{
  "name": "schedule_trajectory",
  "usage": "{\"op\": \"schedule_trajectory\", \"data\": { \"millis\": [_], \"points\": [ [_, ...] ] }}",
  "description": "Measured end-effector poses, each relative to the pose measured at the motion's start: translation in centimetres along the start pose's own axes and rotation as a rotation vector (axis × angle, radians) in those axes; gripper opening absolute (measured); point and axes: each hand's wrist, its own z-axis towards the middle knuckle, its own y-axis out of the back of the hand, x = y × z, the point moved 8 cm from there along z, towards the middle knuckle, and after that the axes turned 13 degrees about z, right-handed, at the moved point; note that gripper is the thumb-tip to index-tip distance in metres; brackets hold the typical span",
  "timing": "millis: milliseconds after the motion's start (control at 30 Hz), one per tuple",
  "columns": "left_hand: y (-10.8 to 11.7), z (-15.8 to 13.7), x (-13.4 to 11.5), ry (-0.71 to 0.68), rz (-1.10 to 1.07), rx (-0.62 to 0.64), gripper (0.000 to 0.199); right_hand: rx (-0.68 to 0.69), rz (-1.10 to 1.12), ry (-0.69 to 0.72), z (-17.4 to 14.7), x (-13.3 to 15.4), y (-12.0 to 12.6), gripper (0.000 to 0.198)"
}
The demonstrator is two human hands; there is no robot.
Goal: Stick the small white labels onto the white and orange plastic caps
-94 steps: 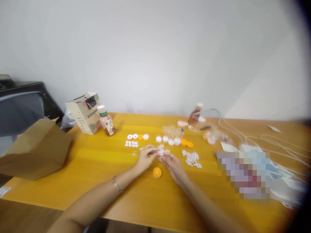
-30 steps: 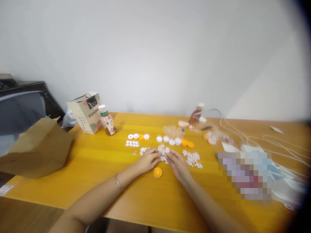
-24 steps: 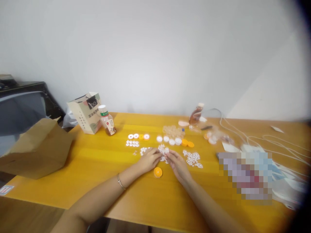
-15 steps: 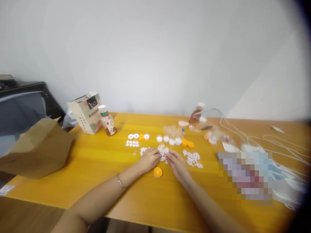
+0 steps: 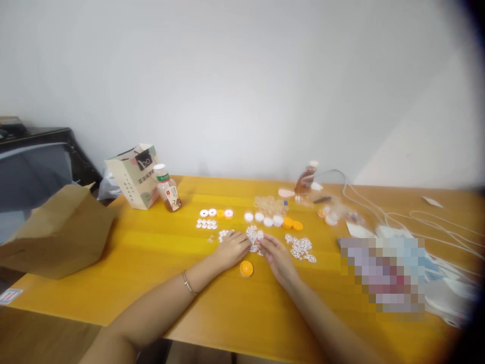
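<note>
Both hands have dropped from a raised pinch to the table [image 5: 151, 253] and now barely shift. Left hand [image 5: 232, 248] and right hand [image 5: 276, 255] meet fingertip to fingertip over a heap of small white pieces [image 5: 254, 235]; whether either grips one I cannot tell. These pieces look light, thin and stiff, likely best pinched at the edges. An orange cap [image 5: 246, 268] lies at 6 o'clock of the heap, more white pieces [image 5: 301, 247] at 3 o'clock, a row of caps [image 5: 271, 221] at 12.
</note>
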Motion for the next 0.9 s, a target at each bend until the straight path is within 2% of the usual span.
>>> {"op": "schedule_trajectory", "data": {
  "millis": [200, 433, 667, 800, 900],
  "points": [
    [0.2, 0.0, 0.1, 0.007, 0.04, -0.011, 0.018, -0.006, 0.034, -0.028, 0.0, -0.2, 0.2, 0.024],
    [1.1, 0.1, -0.1, 0.035, -0.038, -0.028, 0.018, -0.012, 0.038, -0.03, 0.1, -0.2, 0.3, 0.026],
    [0.0, 0.1, 0.2, 0.024, -0.088, -0.023, 0.022, -0.025, 0.035, -0.029, 0.0, -0.1, 0.2, 0.025],
    [-0.2, 0.0, 0.6, 0.071, -0.145, -0.03, 0.024, -0.021, 0.036, -0.026, 0.0, 0.0, 0.2, 0.025],
    [0.2, -0.2, 1.2, 0.15, -0.288, -0.057, 0.02, -0.017, 0.022, -0.026, -0.1, -0.1, 0.2, 0.025]
  ]
}}
